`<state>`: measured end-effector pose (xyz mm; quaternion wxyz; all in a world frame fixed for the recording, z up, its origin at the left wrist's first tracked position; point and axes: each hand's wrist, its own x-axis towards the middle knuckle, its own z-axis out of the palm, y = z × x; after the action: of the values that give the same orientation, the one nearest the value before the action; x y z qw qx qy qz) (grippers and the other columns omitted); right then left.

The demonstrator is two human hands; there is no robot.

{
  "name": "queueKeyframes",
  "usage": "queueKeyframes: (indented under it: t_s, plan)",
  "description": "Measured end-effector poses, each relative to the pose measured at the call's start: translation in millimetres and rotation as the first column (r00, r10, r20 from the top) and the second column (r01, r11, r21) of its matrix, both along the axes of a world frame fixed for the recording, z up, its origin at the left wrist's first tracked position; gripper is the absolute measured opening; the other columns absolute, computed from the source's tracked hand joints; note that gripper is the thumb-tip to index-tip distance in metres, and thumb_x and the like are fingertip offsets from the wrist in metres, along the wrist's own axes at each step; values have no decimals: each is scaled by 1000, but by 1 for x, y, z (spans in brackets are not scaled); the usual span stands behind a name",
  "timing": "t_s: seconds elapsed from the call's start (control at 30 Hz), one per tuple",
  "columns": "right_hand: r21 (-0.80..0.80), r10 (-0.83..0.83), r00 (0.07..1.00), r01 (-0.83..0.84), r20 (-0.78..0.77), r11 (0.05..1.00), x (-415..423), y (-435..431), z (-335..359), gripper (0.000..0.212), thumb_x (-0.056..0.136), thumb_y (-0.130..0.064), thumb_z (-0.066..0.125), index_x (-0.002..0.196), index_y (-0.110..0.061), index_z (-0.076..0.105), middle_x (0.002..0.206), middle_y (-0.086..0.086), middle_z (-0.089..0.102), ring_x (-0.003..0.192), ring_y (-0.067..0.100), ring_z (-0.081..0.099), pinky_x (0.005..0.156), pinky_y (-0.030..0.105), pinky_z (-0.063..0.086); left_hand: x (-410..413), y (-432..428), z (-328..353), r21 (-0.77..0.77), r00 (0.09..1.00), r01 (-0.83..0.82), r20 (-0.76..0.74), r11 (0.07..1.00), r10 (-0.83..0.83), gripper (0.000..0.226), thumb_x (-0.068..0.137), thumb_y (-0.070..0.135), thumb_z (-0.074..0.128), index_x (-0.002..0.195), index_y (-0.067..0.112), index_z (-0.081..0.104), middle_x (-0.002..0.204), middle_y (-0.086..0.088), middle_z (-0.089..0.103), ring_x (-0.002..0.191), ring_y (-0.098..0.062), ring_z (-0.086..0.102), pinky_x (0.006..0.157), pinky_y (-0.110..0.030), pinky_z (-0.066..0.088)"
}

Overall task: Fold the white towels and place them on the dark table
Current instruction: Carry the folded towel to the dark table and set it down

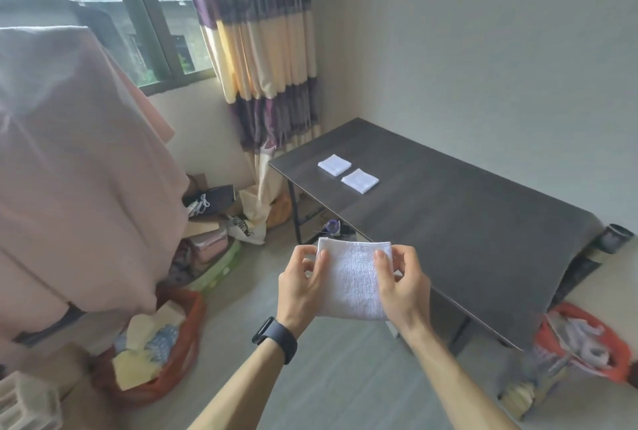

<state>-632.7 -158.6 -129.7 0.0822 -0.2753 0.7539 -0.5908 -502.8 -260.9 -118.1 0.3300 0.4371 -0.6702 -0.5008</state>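
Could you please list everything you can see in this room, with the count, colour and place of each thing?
Folded towels: 2, white, side by side on the table's far left part.
Held towel: 1, white, in the air by the table's near edge.
Table: 1, dark, along the right wall.
Curtain: 1, purple and cream stripes, right of the window.
Window: 1, green frame, upper left.
Draped cloth: 1, pink, far left.
Bags: 2, orange-red, on the floor, lower left and lower right.
Wristband: 1, black, left wrist.
Left grip: 1, bare hand, pinches the held towel's left edge.
Right grip: 1, bare hand, pinches its right edge.
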Motion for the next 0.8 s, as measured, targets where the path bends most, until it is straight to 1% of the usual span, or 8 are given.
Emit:
queueKeyframes:
  t_s: [0.07,0.17,0.23,0.3,0.43,0.53,0.63,0.8]
  plan:
    - [11,22,1000,-22,17,1000,-17,-30,-6,12,96,-29,62,97,-18,58,75,-7,66,77,0,60,63,26,47,-16,-28,-7,9,1000,-8,9,1000,8,13,95,39,60,88,28,59,67,7,63,52,0,50,48,-14,38]
    - [35,36,999,-38,36,999,-39,-77,-22,12,96,-31,61,96,-21,56,77,-9,66,80,-3,60,64,22,47,-38,-78,-21,30,1000,-10,30,999,9,13,95,41,59,88,29,60,70,5,66,55,-3,52,50,-16,40]
    - [47,33,998,-35,52,998,-52,-112,-30,11,96,-31,62,94,-22,56,78,-9,66,81,-3,60,65,23,48,-53,-117,-31,35,999,-2,47,999,1,14,95,42,59,89,30,60,73,4,67,59,-6,54,53,-17,41]
    - [58,28,997,-32,66,998,-66,-150,-37,12,96,-31,62,92,-22,55,78,-7,66,80,-1,60,64,21,47,-69,-158,-39,38,998,14,58,999,-16,14,95,44,59,89,30,60,76,4,68,62,-6,56,54,-17,42]
    - [92,-16,994,6,112,996,-93,-219,-45,15,96,-33,62,90,-22,54,79,-3,68,77,3,61,61,16,45,-103,-238,-44,60,993,76,81,995,-81,14,94,42,60,90,29,61,77,6,67,61,1,55,54,-11,40]
    - [113,-57,989,42,134,993,-114,-266,-48,15,96,-33,61,90,-23,53,80,-3,68,77,3,61,61,15,45,-131,-292,-46,78,987,128,91,989,-135,15,95,42,60,91,28,61,71,11,63,58,4,53,53,-10,37]
    - [138,-92,982,69,167,988,-137,-307,-57,15,95,-35,61,91,-23,53,82,-6,68,79,0,61,62,12,45,-158,-336,-58,107,981,150,104,983,-161,17,94,43,61,90,27,62,63,15,56,55,2,49,51,-10,34]
    - [187,-130,966,89,224,978,-183,-371,-81,15,96,-37,59,92,-24,53,83,-6,68,80,2,61,61,12,45,-206,-405,-84,149,966,191,147,970,-213,20,93,49,59,89,29,61,65,16,58,58,1,50,52,-11,35]
